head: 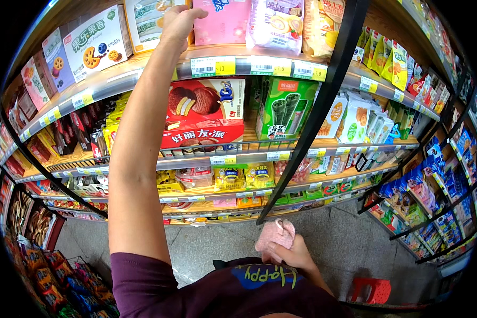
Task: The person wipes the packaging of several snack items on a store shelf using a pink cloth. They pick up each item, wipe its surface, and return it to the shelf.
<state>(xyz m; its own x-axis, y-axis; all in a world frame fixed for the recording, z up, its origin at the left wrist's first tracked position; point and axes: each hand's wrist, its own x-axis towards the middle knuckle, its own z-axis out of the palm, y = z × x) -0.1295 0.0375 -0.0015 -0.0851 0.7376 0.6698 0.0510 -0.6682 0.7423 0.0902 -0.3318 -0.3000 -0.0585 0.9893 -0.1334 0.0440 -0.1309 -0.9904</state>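
My left hand (pixel 180 24) reaches up to the upper shelf, in front of a white and orange snack box (pixel 143 30) and beside a pink box (pixel 221 24). Its thumb points toward the pink box; whether the fingers grip anything is hidden at the picture's top edge. Low in front of my body, my right hand (pixel 292 252) holds a bunched pink cloth (pixel 277 235). Packs of cake rolls (pixel 275 24) stand right of the pink box. A red box of chocolate pies (pixel 206 115) and a green box of seaweed rolls (pixel 287 109) sit one shelf below.
A black upright post (pixel 316 107) crosses the shelves at the right. A low wire rail (pixel 268 145) edges the middle shelf. On the grey floor stands a red plastic stool (pixel 369 290), lower right. Racks of bagged snacks (pixel 51 278) stand lower left, and more shelving (pixel 429 190) runs along the right.
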